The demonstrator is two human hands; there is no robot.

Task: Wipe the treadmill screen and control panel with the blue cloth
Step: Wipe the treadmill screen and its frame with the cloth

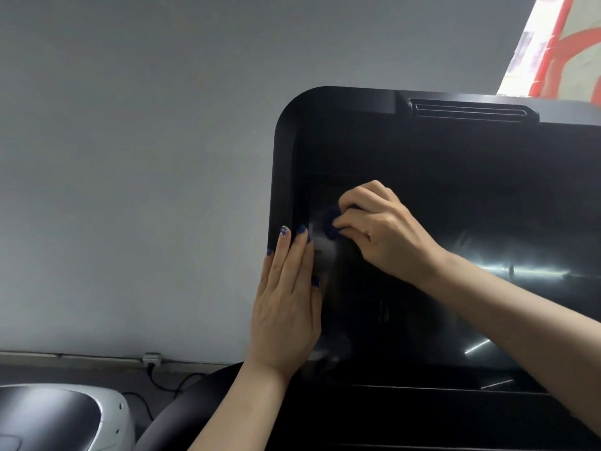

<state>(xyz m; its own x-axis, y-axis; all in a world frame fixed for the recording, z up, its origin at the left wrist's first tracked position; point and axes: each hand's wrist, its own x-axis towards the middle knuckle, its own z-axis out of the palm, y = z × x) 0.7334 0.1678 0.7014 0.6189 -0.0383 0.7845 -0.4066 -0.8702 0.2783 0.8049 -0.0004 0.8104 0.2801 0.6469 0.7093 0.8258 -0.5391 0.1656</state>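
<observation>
Treadmill screen (455,229) fills the right side, big and dark and shiny, with a black frame (283,164) around it. The bunched cloth could leave streaks or miss the corner — it covers so little glass. The left hand (286,304) lies flat, fingers straight, on the frame's left edge. The right hand (380,229) curls round the blue cloth (330,224) — squeezed small, pressed on the screen's left part.
</observation>
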